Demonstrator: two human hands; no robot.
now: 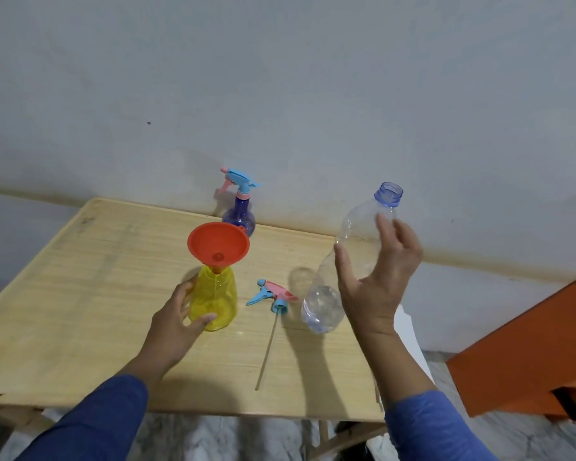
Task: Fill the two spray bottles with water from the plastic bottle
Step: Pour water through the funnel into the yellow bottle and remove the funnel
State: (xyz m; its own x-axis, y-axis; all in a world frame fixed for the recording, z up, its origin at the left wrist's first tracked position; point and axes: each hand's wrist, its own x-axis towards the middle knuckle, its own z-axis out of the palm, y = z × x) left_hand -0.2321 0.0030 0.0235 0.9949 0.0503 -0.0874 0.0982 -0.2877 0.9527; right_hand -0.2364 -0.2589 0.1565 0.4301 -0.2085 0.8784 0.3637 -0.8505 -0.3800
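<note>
Left hand: the left hand (177, 314) wraps around the lower body of the yellow spray bottle (217, 296), thumb across the front near its base, the other fingers (188, 283) curled behind it, grasping it as it stands on the counter (80, 294).
Right hand: the right hand (374, 277) grips the clear plastic bottle (326, 294) around its middle, fingers spread across the far side and thumb on the near side.
Plastic bottle: uncapped, held above the counter and tilted, its open blue-tinted neck up and to the right; a little water sits at its bottom end.
Yellow spray bottle: upright near the counter's middle, its top off, with an orange funnel (218, 242) seated in its neck.
Loose spray head: a blue and pink spray head (275, 294) lies on the counter between the yellow bottle and the plastic bottle, its thin tube (266, 354) running toward the near edge.
Purple spray bottle: the purple spray bottle (239, 219) stands at the far edge by the wall (280, 94), behind the funnel, with its blue and pink head on.
Sleeves: both forearms wear blue sleeves (97, 424).
Right side: an orange piece of furniture (529, 354) stands beside the counter.
</note>
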